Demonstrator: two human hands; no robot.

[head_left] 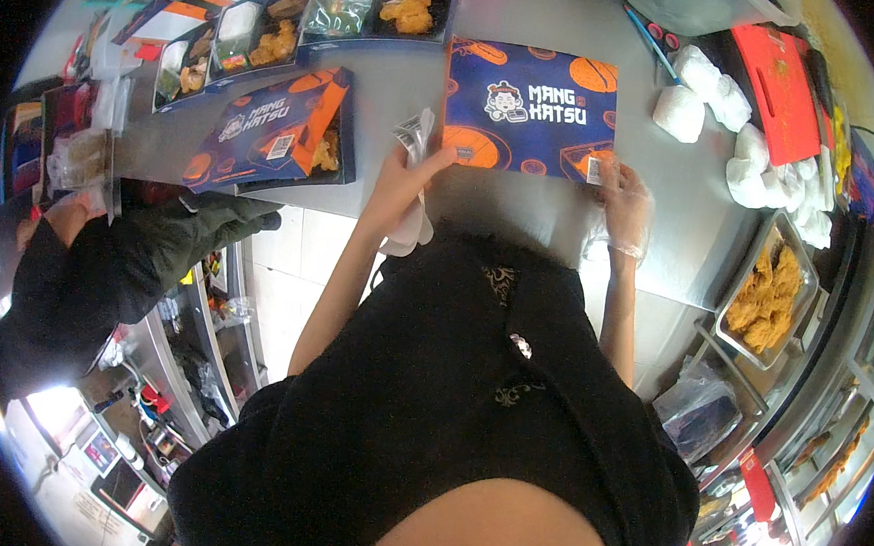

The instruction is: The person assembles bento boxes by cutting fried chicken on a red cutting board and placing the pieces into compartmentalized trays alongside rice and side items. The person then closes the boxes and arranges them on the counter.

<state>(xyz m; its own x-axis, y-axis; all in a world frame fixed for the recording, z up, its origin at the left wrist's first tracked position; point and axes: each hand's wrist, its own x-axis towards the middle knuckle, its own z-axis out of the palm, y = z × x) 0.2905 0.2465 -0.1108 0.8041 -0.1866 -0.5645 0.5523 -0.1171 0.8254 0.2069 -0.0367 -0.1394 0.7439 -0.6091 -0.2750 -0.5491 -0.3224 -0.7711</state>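
A closed blue and orange cardboard meal box (pixel 527 113) is in front of me, over the metal table. My left hand (pixel 399 189) is closed around white plastic cutlery (pixel 412 229) in a clear wrapper, its thumb against the box's near left corner. My right hand (pixel 626 205), in a clear plastic glove, pinches the box's near right corner. To the left sits another meal box (pixel 265 132), its lid partly up, with fried food showing at its right side. Whether the held box rests on the table or is lifted I cannot tell.
Open meal boxes (pixel 376 39) with fried chicken, wrapped rice and packets line the back left. White wrapped bundles (pixel 682 113), scissors (pixel 662 35) and a red cutting board (pixel 778 94) lie at the right. Nearer is a metal tray (pixel 771 293) of fried chicken. A co-worker's dark sleeve (pixel 87 272) is at the left.
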